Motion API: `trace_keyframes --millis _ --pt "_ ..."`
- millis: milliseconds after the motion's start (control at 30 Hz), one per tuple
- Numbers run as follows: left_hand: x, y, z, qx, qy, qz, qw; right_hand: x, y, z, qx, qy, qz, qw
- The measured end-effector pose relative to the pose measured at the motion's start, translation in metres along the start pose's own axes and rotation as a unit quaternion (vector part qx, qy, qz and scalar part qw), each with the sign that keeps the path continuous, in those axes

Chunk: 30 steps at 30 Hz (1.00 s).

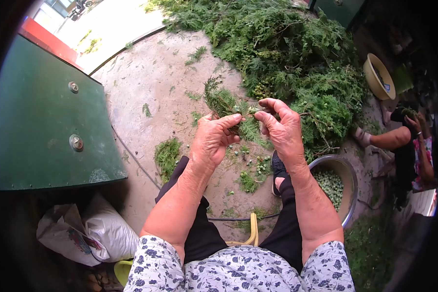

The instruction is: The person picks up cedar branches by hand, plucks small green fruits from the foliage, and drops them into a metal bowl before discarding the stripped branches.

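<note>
In front of me, my left hand (213,141) is closed, thumb against fingers, on a green conifer sprig (221,101) with flat, scaly leaves. The sprig's leafy end points up and left. Close by on the right, my right hand (284,130) has its thumb and bent forefinger at the sprig's other end, beside small pale green cones (251,111). Whatever lies between those fingertips is too small to make out. A metal basin (351,182) holding many small green cones stands by my right leg.
A large heap of conifer branches (297,58) covers the floor ahead and right. Green metal door (48,117) stands left, white sacks (107,228) below it. Loose clippings (168,158) and a cable (136,163) lie on the floor. Another person (413,146) sits right, near a yellow basin (374,73).
</note>
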<state>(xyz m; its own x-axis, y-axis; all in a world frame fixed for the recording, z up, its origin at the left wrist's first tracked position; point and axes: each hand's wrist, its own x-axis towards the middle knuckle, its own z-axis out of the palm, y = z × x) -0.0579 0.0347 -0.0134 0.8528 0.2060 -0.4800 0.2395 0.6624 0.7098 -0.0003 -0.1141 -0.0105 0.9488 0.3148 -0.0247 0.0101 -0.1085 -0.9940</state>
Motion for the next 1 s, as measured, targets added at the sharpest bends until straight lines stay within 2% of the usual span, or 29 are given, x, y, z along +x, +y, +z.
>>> trace_keyframes --millis 33,67,133,200,267,333,400,433,467,500,533,600,667,733,767,933,1000 --pt "0.000 -0.001 0.002 0.007 0.028 0.023 0.999 0.000 0.000 0.000 -0.071 0.043 -0.083 0.993" --pt "-0.001 -0.002 0.002 0.007 0.028 0.022 0.999 -0.001 -0.001 0.001 -0.071 0.043 -0.083 0.993" --pt "-0.001 -0.007 0.001 0.090 -0.022 0.091 0.992 -0.004 -0.003 0.004 -0.106 0.024 -0.153 0.982" --pt "-0.003 -0.013 0.004 0.104 -0.042 0.104 0.988 -0.004 0.003 0.009 -0.106 0.008 -0.162 0.981" --pt "-0.003 -0.014 0.006 0.116 -0.060 0.118 0.984 0.000 0.014 0.012 -0.150 0.007 -0.245 0.958" --pt "-0.004 -0.013 0.007 0.122 -0.068 0.117 0.983 -0.001 0.008 0.010 -0.162 -0.003 -0.232 0.959" --pt "-0.005 -0.009 0.008 0.117 -0.072 0.100 0.985 -0.004 0.001 0.009 -0.099 -0.035 -0.099 0.990" --pt "-0.005 -0.008 0.008 0.113 -0.077 0.082 0.987 -0.005 -0.003 0.008 -0.099 -0.035 -0.099 0.990" --pt "-0.004 -0.009 0.007 0.113 -0.077 0.082 0.987 -0.006 -0.007 0.006 0.011 -0.058 0.008 0.998" --pt "-0.003 -0.010 0.005 0.102 -0.070 0.078 0.989 -0.006 -0.009 0.005 0.120 -0.081 0.114 0.983" --pt "-0.001 -0.011 0.003 0.091 -0.062 0.074 0.991 -0.005 -0.007 0.003 0.120 -0.081 0.114 0.983" --pt "0.000 -0.010 0.002 0.077 -0.042 0.074 0.993 0.000 0.000 -0.006 0.306 -0.090 0.112 0.941" --pt "0.000 -0.009 0.002 0.063 -0.023 0.074 0.995 0.004 -0.002 -0.014 0.331 -0.092 0.098 0.934" --pt "0.000 -0.008 0.002 -0.001 -0.016 0.064 0.998 0.006 -0.012 -0.018 0.376 -0.041 0.110 0.919" --pt "0.000 -0.007 0.002 -0.002 -0.016 0.065 0.998 0.008 -0.008 -0.023 0.392 -0.064 0.117 0.910" --pt "0.003 -0.007 0.000 -0.057 -0.009 0.054 0.997 0.005 -0.007 -0.018 0.359 -0.061 0.126 0.923" --pt "0.004 -0.007 -0.002 -0.064 -0.012 0.047 0.997 0.005 -0.003 -0.014 0.247 -0.058 0.102 0.962"
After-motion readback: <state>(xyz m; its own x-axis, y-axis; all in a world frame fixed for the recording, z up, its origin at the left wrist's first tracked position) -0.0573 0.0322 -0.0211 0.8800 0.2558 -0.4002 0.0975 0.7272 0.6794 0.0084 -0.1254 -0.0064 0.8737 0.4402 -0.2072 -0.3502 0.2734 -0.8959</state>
